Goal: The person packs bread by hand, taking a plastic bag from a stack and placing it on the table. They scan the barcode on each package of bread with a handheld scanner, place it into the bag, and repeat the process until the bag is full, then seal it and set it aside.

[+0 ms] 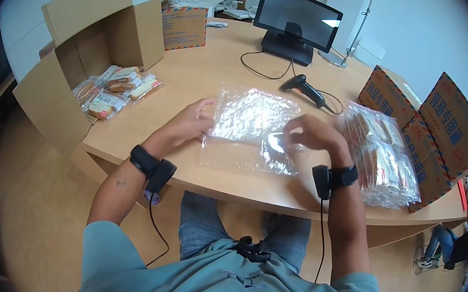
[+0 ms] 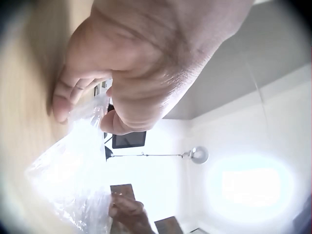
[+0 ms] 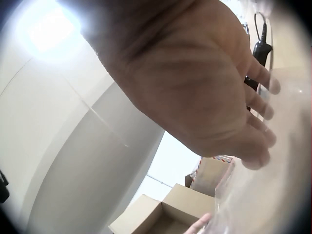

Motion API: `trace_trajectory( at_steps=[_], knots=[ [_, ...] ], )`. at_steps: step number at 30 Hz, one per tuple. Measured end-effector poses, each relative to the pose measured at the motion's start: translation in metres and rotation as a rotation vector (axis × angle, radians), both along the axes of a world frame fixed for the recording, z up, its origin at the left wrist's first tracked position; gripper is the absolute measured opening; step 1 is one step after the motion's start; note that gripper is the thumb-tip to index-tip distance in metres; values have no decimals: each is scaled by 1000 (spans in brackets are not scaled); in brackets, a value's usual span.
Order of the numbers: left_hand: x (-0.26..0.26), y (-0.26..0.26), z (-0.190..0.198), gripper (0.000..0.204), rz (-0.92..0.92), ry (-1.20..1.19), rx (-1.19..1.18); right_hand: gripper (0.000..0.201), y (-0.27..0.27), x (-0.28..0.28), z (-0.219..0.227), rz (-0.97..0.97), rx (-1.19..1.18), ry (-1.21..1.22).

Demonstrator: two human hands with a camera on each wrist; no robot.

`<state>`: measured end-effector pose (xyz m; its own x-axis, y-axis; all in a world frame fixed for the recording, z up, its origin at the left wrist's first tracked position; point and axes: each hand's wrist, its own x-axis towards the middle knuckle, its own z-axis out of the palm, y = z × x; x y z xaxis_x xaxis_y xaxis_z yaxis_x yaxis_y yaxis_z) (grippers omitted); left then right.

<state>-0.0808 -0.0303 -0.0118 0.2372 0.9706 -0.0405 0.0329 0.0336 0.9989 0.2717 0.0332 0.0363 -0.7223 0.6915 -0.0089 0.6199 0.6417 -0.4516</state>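
Note:
A clear plastic bag (image 1: 249, 118) lies spread over the desk, its film shining and wrinkled. At its left edge, the left hand (image 1: 187, 121) holds the film with curled fingers; the left wrist view shows the bag (image 2: 80, 161) running up between the thumb and fingers of that hand (image 2: 122, 68). On the bag's right side, the right hand (image 1: 320, 134) pinches the film, which is partly raised there. In the right wrist view the thumb and index fingertips of the right hand (image 3: 204, 92) come together at the transparent film (image 3: 224, 209); the exact contact is hard to see.
An open carton (image 1: 90, 52) with packaged bread (image 1: 107, 104) stands left. Bagged bread packs (image 1: 383, 164) are piled right, beside printed cartons (image 1: 443, 131). A scanner (image 1: 305, 89), its cable and a monitor (image 1: 297, 19) are behind the bag. Another person (image 1: 455, 249) sits far right.

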Motion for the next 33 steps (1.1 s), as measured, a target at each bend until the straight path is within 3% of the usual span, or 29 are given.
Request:
trace_trajectory(
  at_steps=[2, 3, 6, 8, 10, 11, 13, 15, 16, 18, 20, 21, 22, 23, 24, 25, 26, 29, 30, 32, 33],
  knots=[
    [2, -7, 4, 65, 30, 230, 149, 20, -10, -1, -2, 66, 35, 8],
    [8, -14, 11, 49, 140, 345, 193, 22, -12, 0, -9, 17, 61, 21],
    [1, -3, 24, 46, 75, 577, 41, 28, -30, -3, -3, -66, 37, -6],
    [2, -2, 31, 49, 106, 720, 133, 32, -34, -2, -4, -54, 14, 92],
    [-2, 8, 38, 50, 33, 927, 435, 36, -38, -4, -3, -27, 37, 97],
    [0, 12, 36, 50, 28, 933, 430, 35, -41, -7, -2, -48, 41, 142],
    [13, 24, 20, 47, -245, 1083, 733, 34, -39, -9, -9, -61, 41, 181],
    [30, 32, -6, 54, -332, 1274, 654, 28, -25, -10, -25, 113, 70, 8],
    [43, 28, 0, 57, -301, 1314, 596, 21, -21, -11, -27, 176, 46, -21],
    [62, 26, 5, 61, -276, 1335, 518, 14, -24, -18, -21, 129, 93, 50],
    [65, 28, 13, 62, -265, 1320, 487, 14, -21, -26, 6, 13, -36, -90],
    [67, 28, 22, 60, -294, 1281, 451, 15, -11, -25, 7, 29, 122, -28],
    [66, 30, 28, 58, -324, 1240, 421, 20, -1, -27, 16, 4, 125, 64],
    [58, 34, 24, 53, -205, 1165, 515, 24, 11, -31, 26, -105, 70, 93],
    [46, 38, 20, 53, -200, 1171, 509, 27, 35, -27, 22, -41, 141, 250],
    [31, 36, 24, 48, -50, 1019, 619, 27, 56, -25, 15, -111, 252, 357],
    [14, 36, 28, 43, 94, 862, 722, 26, 79, -23, 20, -155, 201, 352],
    [-91, 93, 20, 34, 354, 1052, 846, 28, 129, -14, 9, -375, 383, 492],
    [-123, 93, 32, 29, 513, 1185, 713, 30, 145, -7, 3, -503, 505, 525],
    [-167, 78, 56, 36, 759, 1281, 524, 35, 170, 9, -20, -564, 610, 496],
    [-199, 75, 50, 45, 732, 1443, 417, 41, 176, 14, -27, -636, 709, 458]
  ],
)
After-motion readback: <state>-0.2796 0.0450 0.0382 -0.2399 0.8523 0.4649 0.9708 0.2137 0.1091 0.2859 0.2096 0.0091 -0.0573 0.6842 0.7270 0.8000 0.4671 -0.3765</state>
